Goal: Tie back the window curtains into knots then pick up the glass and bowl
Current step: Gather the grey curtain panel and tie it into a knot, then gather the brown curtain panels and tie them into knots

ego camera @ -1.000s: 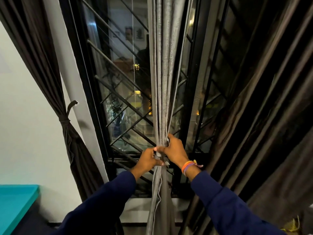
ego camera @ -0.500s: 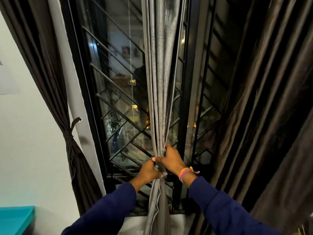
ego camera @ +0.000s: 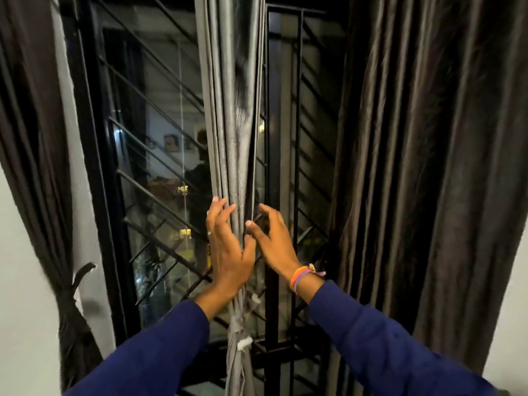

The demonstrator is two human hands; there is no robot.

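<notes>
**A:** How far along is the tying?

**B:** The grey curtain [ego camera: 234, 110] at the window's centre looks knotted low down [ego camera: 238, 324]; the dark curtain [ego camera: 65, 295] to its left is tied, the one to its right [ego camera: 414, 167] hangs loose. No glass or bowl is visible.

**A:** And the hands?

**B:** Above the knot, the left hand [ego camera: 228, 247] rests spread fingers on the grey folds; the right hand [ego camera: 274, 238] hovers beside them, released.

Window grille [ego camera: 160, 201] blocks reach behind grey curtain [ego camera: 234, 110]; sides open.
</notes>
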